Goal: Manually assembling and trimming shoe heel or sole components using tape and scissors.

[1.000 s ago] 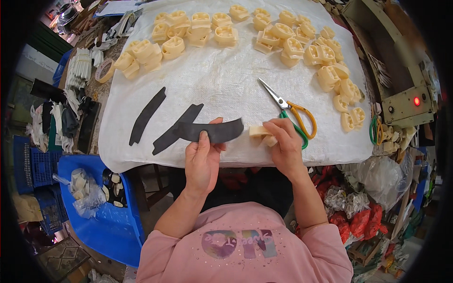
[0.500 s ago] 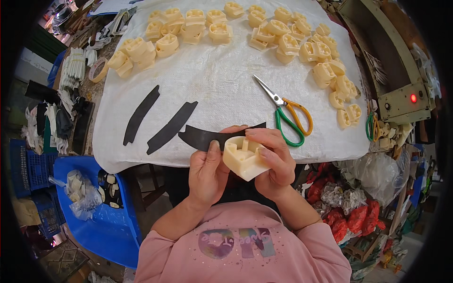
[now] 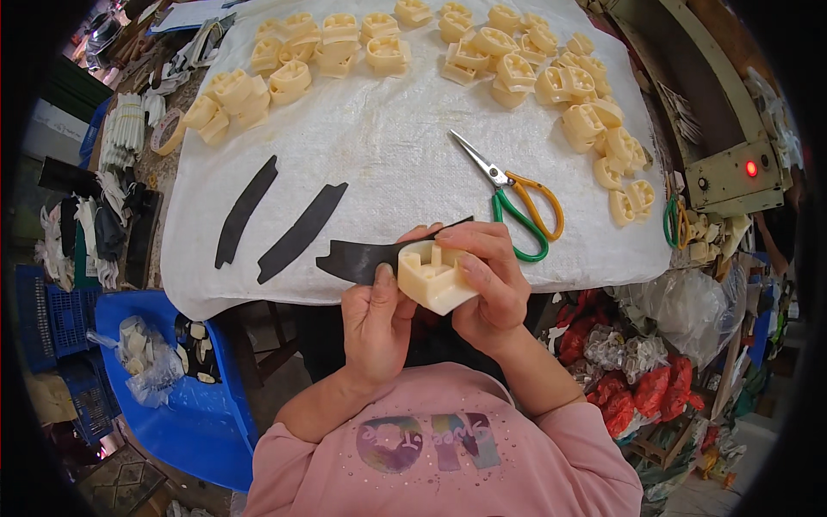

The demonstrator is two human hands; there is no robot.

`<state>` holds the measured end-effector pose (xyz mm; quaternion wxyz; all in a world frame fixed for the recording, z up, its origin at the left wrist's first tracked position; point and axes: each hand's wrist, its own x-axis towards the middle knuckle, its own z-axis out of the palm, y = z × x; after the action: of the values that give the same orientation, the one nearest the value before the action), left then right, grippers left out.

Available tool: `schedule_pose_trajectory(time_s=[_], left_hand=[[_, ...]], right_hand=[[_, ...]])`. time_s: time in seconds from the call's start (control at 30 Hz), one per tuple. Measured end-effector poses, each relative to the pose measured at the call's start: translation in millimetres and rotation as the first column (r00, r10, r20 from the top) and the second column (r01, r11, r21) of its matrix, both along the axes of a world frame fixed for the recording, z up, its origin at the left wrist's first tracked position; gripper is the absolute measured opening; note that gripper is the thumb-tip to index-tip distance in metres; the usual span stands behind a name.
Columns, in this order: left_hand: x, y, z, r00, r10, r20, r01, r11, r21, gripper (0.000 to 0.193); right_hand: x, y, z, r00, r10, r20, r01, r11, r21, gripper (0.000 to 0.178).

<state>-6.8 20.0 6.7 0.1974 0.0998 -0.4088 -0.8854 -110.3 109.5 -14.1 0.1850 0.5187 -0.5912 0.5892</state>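
At the table's near edge, both hands are closed around one work piece. My right hand (image 3: 491, 284) grips a cream plastic shoe heel-like block (image 3: 431, 284), its hollow, ribbed side facing up. My left hand (image 3: 376, 314) pinches a black curved strip (image 3: 353, 260) against the block's far left side, thumb on top. The strip runs behind the block, and its tip shows past my right fingers. Two similar black strips, one at the far left (image 3: 246, 211) and one nearer (image 3: 301, 231), lie flat on the white cloth. Scissors (image 3: 508, 194) with green and orange handles lie beyond my right hand, blades parted slightly.
Many cream blocks (image 3: 336, 43) stand in clusters along the far and right parts of the white-covered table (image 3: 370, 121). A metal box with a red light (image 3: 732, 177) is at the right. A blue chair (image 3: 207, 414) holding bags stands at the lower left.
The whole view has shifted slightly, moving the table things a little to the left. Both hands keep their hold on the block and the strip, with little change in pose.
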Motion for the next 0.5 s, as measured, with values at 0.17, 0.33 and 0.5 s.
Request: schedule_pose_trajectory(time_s=[0.17, 0.33, 0.5], left_hand=[[6, -11, -8, 0.999, 0.0, 0.034, 0.008, 0.975, -0.223, 0.051], [7, -26, 1, 0.977, 0.195, 0.093, -0.14, 0.899, -0.414, 0.042], [4, -20, 4, 0.97, 0.137, 0.201, -0.063, 0.94, -0.336, 0.037]], right_hand=[[-7, 1, 1, 0.999, -0.034, -0.036, 0.035, 0.999, 0.037, 0.053], [-6, 13, 17, 0.983, -0.12, -0.139, 0.15, 0.96, 0.235, 0.046], [4, 19, 42, 0.926, -0.174, -0.336, 0.337, 0.782, 0.524, 0.039]])
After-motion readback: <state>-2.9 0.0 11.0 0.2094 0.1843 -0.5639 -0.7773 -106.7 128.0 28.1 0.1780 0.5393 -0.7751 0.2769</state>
